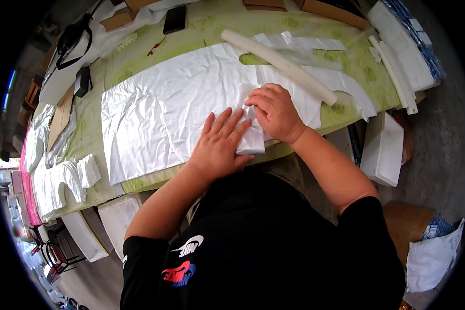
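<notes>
A large, wrinkled white plastic sheet [155,113] with curved cut-outs at its right end lies spread on the table before me. On top of it, near the table's front edge, is a narrow folded bundle of white plastic [252,143]. My left hand [222,139] rests flat on the bundle's left side with its fingers stretched out. At the bundle's far part my right hand [272,109] is closed, its fingers curled and pinching the plastic; the fingertips are partly hidden. A long pale roll or tube [279,66] lies slantwise across the sheet, beyond my right hand.
The table has a green patterned cover [201,32]. A dark phone [174,19] lies at the back. More folded white plastic pieces [62,181] are at the left end, beside a cardboard strip [60,118]. White rolls [395,72] lie at the right edge.
</notes>
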A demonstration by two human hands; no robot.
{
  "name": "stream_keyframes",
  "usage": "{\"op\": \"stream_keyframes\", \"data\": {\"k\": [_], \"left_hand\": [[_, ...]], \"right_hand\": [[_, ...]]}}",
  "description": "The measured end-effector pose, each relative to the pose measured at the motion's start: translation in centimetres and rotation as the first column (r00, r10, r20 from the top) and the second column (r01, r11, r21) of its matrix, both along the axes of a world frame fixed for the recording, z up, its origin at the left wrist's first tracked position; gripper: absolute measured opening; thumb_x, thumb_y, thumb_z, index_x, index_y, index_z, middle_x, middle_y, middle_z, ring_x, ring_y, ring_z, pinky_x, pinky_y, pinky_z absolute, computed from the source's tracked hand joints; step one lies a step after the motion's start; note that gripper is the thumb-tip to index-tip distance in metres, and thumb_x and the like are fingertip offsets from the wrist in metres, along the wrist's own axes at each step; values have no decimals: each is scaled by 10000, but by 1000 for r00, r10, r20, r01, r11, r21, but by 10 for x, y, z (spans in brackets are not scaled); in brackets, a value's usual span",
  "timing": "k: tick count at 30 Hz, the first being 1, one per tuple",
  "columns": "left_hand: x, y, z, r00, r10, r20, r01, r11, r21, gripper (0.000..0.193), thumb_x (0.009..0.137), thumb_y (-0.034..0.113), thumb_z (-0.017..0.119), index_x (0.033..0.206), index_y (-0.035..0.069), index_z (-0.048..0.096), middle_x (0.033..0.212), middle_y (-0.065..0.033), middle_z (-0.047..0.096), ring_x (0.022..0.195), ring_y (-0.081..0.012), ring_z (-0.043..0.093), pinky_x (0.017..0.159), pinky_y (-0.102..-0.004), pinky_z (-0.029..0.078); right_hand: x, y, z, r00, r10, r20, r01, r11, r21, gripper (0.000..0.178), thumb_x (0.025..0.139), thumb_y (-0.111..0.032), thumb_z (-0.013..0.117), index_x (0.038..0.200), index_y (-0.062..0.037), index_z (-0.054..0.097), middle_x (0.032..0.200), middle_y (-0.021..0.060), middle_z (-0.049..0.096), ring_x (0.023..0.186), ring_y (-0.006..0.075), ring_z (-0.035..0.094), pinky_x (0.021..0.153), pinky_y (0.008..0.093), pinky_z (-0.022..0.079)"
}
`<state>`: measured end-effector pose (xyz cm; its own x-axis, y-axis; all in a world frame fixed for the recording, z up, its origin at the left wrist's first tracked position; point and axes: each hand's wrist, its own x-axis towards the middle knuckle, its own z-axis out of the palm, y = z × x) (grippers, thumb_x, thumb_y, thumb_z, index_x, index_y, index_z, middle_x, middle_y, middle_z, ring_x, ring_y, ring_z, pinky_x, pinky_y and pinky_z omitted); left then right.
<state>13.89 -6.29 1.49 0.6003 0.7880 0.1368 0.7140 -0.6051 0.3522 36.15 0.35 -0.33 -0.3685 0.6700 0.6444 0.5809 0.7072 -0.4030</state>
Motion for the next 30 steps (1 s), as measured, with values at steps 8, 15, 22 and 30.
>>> {"op": "stream_keyframes", "data": {"k": [8, 15, 22, 30], "left_hand": [[-5, 21, -2, 997, 12, 82, -14, 1000, 27, 663, 718, 185, 799, 1355, 106, 632, 1450, -34, 591, 1327, -291, 517, 1122, -450, 356], [0, 34, -8, 979, 118, 169, -113, 993, -39, 422, 795, 101, 701, 1208, 179, 742, 1325, 38, 672, 1212, -243, 581, 1077, -413, 369], [2, 44, -7, 954, 169, 248, -143, 983, -118, 198, 871, 158, 690, 1043, 161, 787, 1187, 48, 729, 1112, -230, 630, 1014, -393, 398], [9, 45, -9, 929, 318, 191, -318, 948, -30, 186, 922, 279, 696, 945, 102, 746, 1105, -41, 687, 1099, -287, 609, 977, -435, 420]], "right_hand": [[25, -38, 16, 978, 136, 161, -126, 989, -76, 361, 722, -10, 667, 1067, -107, 707, 1223, 46, 694, 1161, 317, 571, 1016, 444, 442], [21, -49, 14, 983, 88, 161, -53, 976, -210, 422, 689, -82, 734, 1108, -118, 700, 1259, 37, 673, 1134, 310, 568, 1025, 434, 424], [16, -44, -3, 993, -58, 99, 73, 986, -150, 281, 717, -104, 748, 989, -98, 676, 1070, 45, 661, 1001, 299, 579, 914, 430, 440], [3, -38, -9, 948, -282, 150, 301, 946, -120, 98, 807, -180, 707, 782, -98, 659, 893, 51, 621, 907, 288, 575, 861, 437, 438]]}}
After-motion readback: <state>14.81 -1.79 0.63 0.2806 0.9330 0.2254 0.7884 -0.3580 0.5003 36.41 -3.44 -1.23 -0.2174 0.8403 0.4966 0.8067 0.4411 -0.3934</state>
